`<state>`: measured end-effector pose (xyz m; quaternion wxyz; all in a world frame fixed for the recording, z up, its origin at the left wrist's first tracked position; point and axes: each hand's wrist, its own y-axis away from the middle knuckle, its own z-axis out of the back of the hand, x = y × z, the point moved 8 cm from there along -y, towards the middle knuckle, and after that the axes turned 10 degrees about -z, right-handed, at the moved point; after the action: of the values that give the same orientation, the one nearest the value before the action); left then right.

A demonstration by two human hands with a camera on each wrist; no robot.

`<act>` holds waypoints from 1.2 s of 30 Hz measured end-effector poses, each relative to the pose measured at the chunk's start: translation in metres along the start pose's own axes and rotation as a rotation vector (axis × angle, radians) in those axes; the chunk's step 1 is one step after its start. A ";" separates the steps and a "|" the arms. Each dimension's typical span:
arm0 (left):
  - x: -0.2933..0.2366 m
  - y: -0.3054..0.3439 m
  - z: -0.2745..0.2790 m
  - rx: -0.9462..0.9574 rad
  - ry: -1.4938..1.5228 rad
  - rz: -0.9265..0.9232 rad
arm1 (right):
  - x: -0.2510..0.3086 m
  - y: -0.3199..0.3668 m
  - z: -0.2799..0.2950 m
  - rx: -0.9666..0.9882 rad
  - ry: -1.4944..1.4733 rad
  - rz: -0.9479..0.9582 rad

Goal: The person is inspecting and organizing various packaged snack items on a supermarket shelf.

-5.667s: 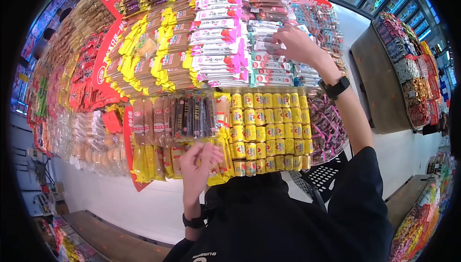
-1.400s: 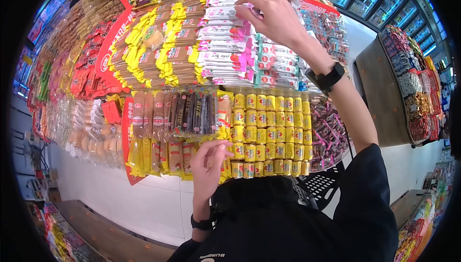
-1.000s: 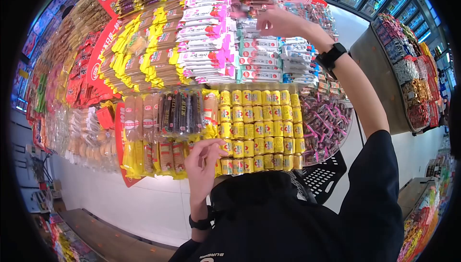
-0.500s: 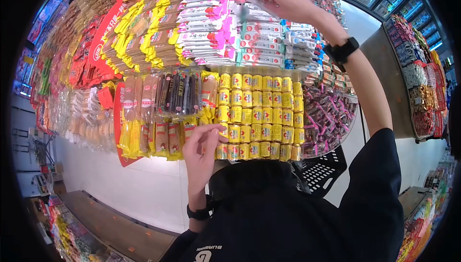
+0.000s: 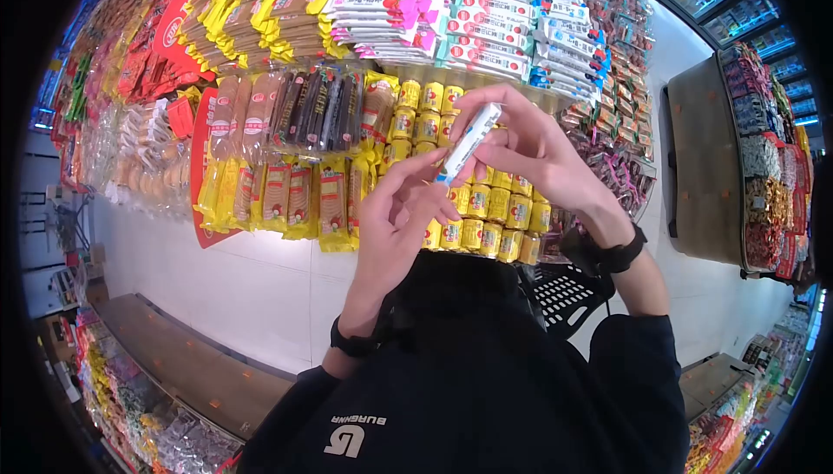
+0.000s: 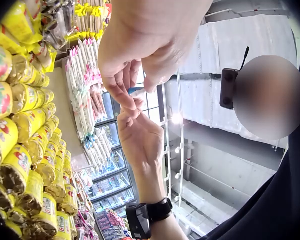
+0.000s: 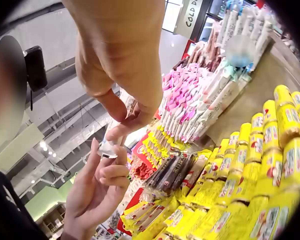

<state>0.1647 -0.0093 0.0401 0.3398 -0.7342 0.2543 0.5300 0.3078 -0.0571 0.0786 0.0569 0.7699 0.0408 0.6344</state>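
Note:
A slim white snack packet with blue at its lower end (image 5: 473, 140) is held aslant between both hands, over the yellow rolls. My right hand (image 5: 547, 157) grips its upper part between thumb and fingers. The fingers of my left hand (image 5: 395, 222) pinch the lower end. In the left wrist view, the packet's blue and white end (image 6: 136, 91) shows between the fingertips of the two hands. From the right wrist, a pale end of the packet (image 7: 108, 149) appears at the left fingertips, while much of its length is hidden by fingers.
Below the hands lie rows of yellow cylindrical packs (image 5: 499, 205). Stacked white packets with green ends (image 5: 490, 18) and blue-ended ones (image 5: 568, 40) lie beyond. Brown sausage-like packs (image 5: 278, 118) are at left. A black basket (image 5: 568, 296) stands near the body at right.
My right hand has come down from the stacked packets with a white packet and now holds it before the body. My left hand has moved up and right and taken its lower end.

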 end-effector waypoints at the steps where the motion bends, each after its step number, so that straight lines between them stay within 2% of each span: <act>1: 0.000 0.001 0.001 -0.008 -0.024 0.021 | -0.006 0.004 0.001 -0.035 -0.055 0.005; 5: -0.004 0.001 0.012 -0.098 -0.138 -0.038 | -0.020 0.024 -0.001 -0.195 0.027 0.068; 10: -0.002 0.000 0.013 -0.118 -0.107 0.010 | -0.044 0.032 -0.002 -0.317 -0.011 0.072; 15: 0.002 0.000 0.012 -0.127 -0.111 -0.005 | -0.048 0.035 -0.002 -0.424 -0.190 0.124; 16: 0.006 0.000 0.009 -0.080 -0.107 0.008 | -0.049 0.034 -0.001 -0.445 -0.216 0.138; 19: 0.014 0.000 0.002 0.013 -0.111 0.036 | -0.056 0.026 -0.006 -0.478 -0.304 0.074; 20: 0.015 0.000 -0.002 0.015 -0.121 0.037 | -0.059 0.024 -0.009 -0.469 -0.199 0.067; 23: 0.017 -0.001 -0.002 0.000 -0.122 0.030 | -0.061 0.022 -0.014 -0.472 -0.134 -0.009; 24: 0.019 -0.001 0.001 -0.027 -0.099 0.044 | -0.058 0.025 -0.014 -0.491 -0.002 -0.008; 28: 0.015 -0.005 0.006 -0.065 -0.100 0.023 | -0.045 0.026 -0.021 -0.451 0.173 0.126; 31: 0.019 -0.004 0.009 -0.062 -0.162 0.037 | -0.048 0.026 -0.014 -0.465 0.124 0.081; 34: 0.013 -0.003 0.024 -0.196 -0.167 0.011 | -0.041 0.030 -0.009 -0.506 0.061 0.040; 36: -0.001 -0.012 0.021 -0.177 -0.113 -0.074 | -0.045 0.032 -0.006 -0.476 -0.002 -0.063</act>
<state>0.1606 0.0144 0.0394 0.3070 -0.7390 0.1596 0.5781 0.2927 -0.0947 0.0400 0.2567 0.7336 -0.0859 0.6233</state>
